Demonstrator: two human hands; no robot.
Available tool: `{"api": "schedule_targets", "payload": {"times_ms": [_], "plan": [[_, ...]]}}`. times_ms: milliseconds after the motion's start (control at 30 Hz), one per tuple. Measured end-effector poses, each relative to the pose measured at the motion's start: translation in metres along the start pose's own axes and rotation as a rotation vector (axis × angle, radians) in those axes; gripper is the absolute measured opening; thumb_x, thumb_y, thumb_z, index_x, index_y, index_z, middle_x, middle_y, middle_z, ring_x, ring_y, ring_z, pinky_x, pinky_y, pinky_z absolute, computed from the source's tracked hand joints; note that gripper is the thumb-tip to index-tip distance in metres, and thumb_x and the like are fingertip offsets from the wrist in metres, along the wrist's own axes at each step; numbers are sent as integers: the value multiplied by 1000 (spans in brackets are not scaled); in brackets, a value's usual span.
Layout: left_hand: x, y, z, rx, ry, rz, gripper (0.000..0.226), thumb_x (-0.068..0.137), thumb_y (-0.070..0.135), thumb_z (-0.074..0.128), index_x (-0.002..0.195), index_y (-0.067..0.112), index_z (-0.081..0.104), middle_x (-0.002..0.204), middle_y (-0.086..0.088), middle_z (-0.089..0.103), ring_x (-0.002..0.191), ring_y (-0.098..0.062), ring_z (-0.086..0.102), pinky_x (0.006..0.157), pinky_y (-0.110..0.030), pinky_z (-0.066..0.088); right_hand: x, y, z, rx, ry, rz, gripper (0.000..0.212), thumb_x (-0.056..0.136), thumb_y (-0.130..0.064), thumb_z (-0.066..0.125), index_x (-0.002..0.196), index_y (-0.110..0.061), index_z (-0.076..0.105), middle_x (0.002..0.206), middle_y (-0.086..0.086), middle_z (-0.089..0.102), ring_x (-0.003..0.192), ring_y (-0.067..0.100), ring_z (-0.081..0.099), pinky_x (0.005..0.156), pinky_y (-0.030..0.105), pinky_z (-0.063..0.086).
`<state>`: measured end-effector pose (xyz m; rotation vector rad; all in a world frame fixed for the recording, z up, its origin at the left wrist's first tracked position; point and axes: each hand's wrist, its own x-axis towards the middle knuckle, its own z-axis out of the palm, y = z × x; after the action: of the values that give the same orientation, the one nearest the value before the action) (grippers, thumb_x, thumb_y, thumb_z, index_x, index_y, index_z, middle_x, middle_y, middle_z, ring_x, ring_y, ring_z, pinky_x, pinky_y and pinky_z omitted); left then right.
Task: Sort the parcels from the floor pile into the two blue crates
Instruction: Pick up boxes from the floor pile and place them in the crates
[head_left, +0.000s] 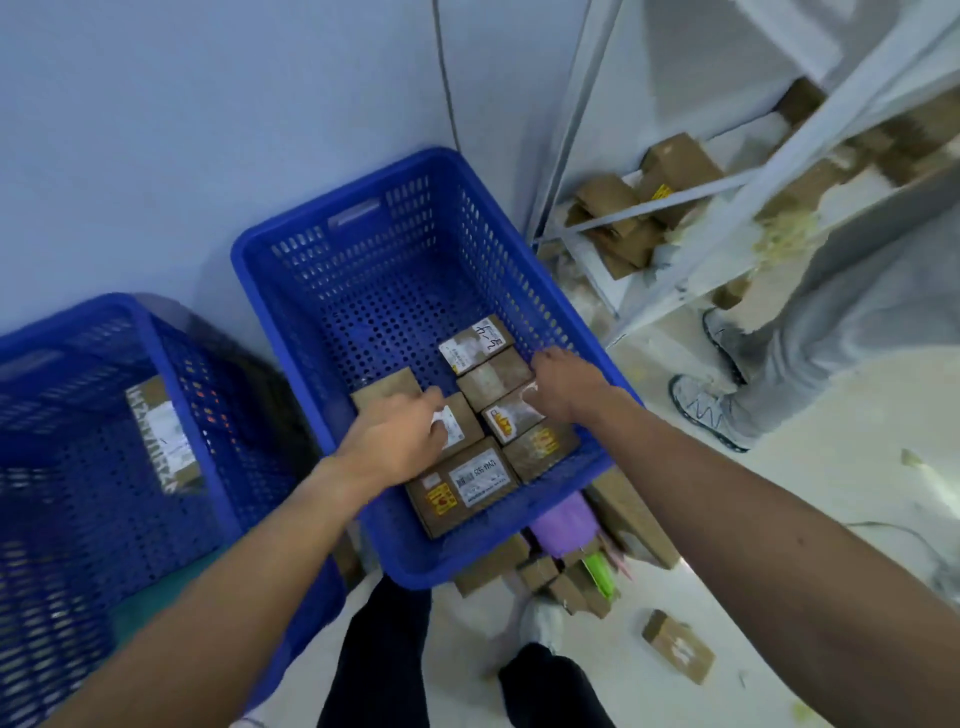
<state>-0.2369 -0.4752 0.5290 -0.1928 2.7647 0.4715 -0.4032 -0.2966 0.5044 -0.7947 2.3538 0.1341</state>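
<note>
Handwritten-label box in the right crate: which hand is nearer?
Right. The right hand sits just beside the handwritten-label box; the left hand is over parcels further toward the person.

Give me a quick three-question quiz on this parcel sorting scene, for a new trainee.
1. True or false: the left hand and right hand are both inside the middle crate.
2. Between the middle crate and the left crate, which shows more parcels? A. middle B. left C. equal
3. Fill in: the soft parcel at the middle crate's near edge is coloured ___.
Key: 1 true; 2 A; 3 purple.
</note>
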Motion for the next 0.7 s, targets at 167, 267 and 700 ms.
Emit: {"api": "schedule_targets", "payload": {"times_ms": [167, 267, 700], "plan": [[-52, 54, -36, 17, 71, -50, 20, 98, 33, 45, 108, 19, 56, 100, -3, 65, 86, -26, 63, 71, -35, 48, -78, 18, -11, 28, 76, -12, 50, 98, -39, 49, 136, -6, 44, 141, 16, 41, 130, 34, 43, 102, 48, 43], [-85, 87, -44, 79, 110, -63, 25, 99, 33, 46, 115, 16, 55, 109, -6, 64, 98, -29, 62, 79, -37, 47, -112, 25, -21, 26, 141, -64, 51, 95, -37, 51, 135, -6, 43, 141, 17, 43, 127, 35, 47, 101, 46, 44], [-216, 160, 5, -116, 86, -221, 23, 98, 32, 49, 113, 19, 60, 105, -1, 72, 94, -25, 66, 80, -36, 53, -255, 48, 52, 140, 119, -76, 39, 96, -37, 47, 117, -5, 57, 124, 14, 54, 114, 32, 54, 94, 39, 46]]}}
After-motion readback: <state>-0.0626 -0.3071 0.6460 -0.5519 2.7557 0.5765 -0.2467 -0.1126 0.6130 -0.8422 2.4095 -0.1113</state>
